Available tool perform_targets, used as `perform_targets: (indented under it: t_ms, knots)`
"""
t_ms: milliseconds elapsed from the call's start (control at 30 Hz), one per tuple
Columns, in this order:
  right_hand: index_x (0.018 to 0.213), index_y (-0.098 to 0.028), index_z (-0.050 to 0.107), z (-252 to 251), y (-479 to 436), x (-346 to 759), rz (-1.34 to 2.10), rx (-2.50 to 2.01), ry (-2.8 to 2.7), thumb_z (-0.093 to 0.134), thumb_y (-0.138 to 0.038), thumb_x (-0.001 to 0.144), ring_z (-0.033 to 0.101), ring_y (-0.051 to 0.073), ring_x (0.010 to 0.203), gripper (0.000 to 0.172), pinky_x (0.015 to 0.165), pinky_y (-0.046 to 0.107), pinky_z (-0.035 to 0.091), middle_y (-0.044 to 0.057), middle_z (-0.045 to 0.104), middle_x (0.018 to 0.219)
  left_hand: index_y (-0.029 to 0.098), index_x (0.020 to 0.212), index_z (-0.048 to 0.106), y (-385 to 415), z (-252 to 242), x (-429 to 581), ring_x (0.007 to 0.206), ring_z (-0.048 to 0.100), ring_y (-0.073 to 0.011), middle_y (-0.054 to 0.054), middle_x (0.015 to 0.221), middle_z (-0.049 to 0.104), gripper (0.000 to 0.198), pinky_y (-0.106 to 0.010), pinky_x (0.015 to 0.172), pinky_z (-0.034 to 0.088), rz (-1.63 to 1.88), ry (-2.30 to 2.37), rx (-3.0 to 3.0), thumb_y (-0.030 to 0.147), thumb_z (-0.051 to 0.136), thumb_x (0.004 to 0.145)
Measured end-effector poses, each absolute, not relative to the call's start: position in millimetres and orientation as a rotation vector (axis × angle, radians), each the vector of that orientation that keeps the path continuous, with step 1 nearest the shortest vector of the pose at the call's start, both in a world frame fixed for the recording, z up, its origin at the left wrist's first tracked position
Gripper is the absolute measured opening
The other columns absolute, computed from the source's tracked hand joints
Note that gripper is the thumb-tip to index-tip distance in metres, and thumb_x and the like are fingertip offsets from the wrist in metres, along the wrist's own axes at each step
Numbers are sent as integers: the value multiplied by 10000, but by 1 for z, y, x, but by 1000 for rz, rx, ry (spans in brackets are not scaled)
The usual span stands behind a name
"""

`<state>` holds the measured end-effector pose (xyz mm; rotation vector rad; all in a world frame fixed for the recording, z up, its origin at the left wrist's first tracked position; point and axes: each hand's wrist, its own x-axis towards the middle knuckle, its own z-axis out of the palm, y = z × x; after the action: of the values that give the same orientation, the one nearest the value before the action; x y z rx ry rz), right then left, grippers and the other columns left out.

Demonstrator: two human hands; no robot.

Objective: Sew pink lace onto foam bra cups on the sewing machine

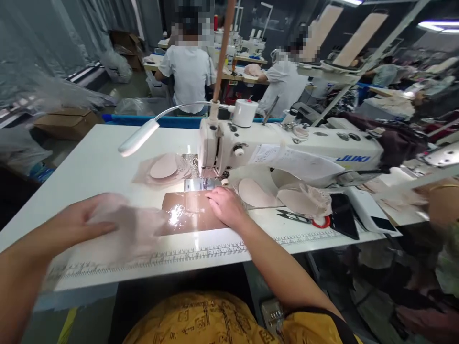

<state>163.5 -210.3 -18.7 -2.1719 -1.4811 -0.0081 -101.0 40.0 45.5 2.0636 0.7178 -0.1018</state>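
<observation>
My left hand (82, 220) is blurred by motion at the table's near left and holds a pale pink fabric piece (125, 234) that hangs over the table. My right hand (225, 205) rests palm down, fingers together, on the brown shiny patch (186, 215) just before the needle (205, 181) of the white JUKI sewing machine (287, 148). It seems to press a small pale piece I cannot make out. A stack of oval pink pads (165, 168) lies left of the machine head.
More pink pads (254, 191) and fabric (304, 200) lie right of the needle, with thread snips (301, 219) and a dark phone (344, 215). A white lamp (138, 137) reaches over the white table (89, 162). Two people in white shirts sit with their backs to me.
</observation>
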Motion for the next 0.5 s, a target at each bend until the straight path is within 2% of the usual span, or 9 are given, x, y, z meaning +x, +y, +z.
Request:
perform_targets:
  t_ms: [67,133,167,233,367,467,500]
  knots:
    - [1063,-204,701,-18,-213,162,-12,-2064,-1410,509,-188,896,612,182,923,255,808,296,455,54,685,1003,365,1222,562,16,47,-64,1040,608,-210,106,1149,658,451,-278,847,476,-142,447,2084,424,664,787]
    - [995,-201,711,-17,-216,161,-8,-1936,-1354,496,-232,917,623,159,868,231,757,267,458,43,695,944,267,1273,542,0,39,-27,1079,578,-221,-4,1239,608,514,-272,863,467,-174,177,2131,344,650,777]
    - [941,-197,714,-16,-217,160,1,-1877,-1354,492,-249,921,619,149,824,229,725,257,453,38,694,892,211,1252,558,-6,33,-10,997,596,-212,-41,1155,631,504,-269,820,466,-174,169,2195,313,633,765]
    - [848,-187,711,-15,-220,159,44,-1788,-1443,496,-273,920,594,137,734,243,677,248,429,32,670,777,160,1163,597,-14,23,15,840,596,-194,-47,955,643,434,-257,704,441,-175,227,2308,266,594,742]
    - [813,-192,718,-14,-219,156,149,-1816,-1714,548,-269,894,544,124,697,203,649,246,368,13,615,701,157,945,614,-18,16,39,730,536,-161,-17,825,608,250,-235,610,366,-176,231,2348,194,554,705]
    - [756,-191,704,-13,-217,155,165,-1926,-1750,552,-244,891,502,114,681,210,628,248,328,5,587,700,152,734,535,-15,15,46,686,496,-143,-12,735,567,33,-231,601,339,-47,212,2376,167,541,705]
    - [735,-189,696,-13,-216,154,166,-1944,-1736,544,-236,894,494,113,677,225,623,248,323,4,578,695,156,703,503,-13,15,47,678,492,-138,-9,717,556,41,-229,603,338,-20,206,2368,165,542,712]
